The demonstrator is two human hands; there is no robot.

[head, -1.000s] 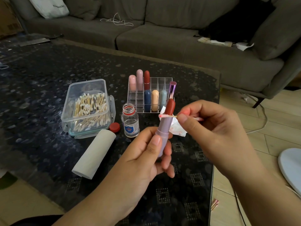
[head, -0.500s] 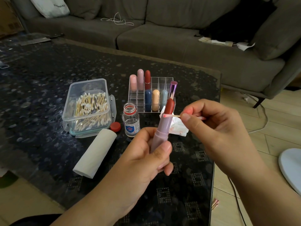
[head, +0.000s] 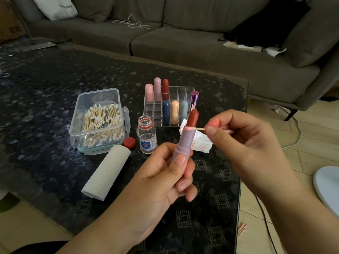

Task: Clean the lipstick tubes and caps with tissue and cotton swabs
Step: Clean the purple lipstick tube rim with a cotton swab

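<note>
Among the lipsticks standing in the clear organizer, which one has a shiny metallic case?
The purple lipstick at the organizer's right end. Its case is shiny and flat-topped; the other six are matte with rounded tops.

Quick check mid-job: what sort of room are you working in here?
Most likely a home living room: a grey sofa stands behind the dark coffee table, with wood-look flooring beside it.

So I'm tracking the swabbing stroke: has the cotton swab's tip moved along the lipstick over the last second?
Yes. The cotton swab tip slid leftward across the lipstick at its rim, toward the small bottle.
</note>
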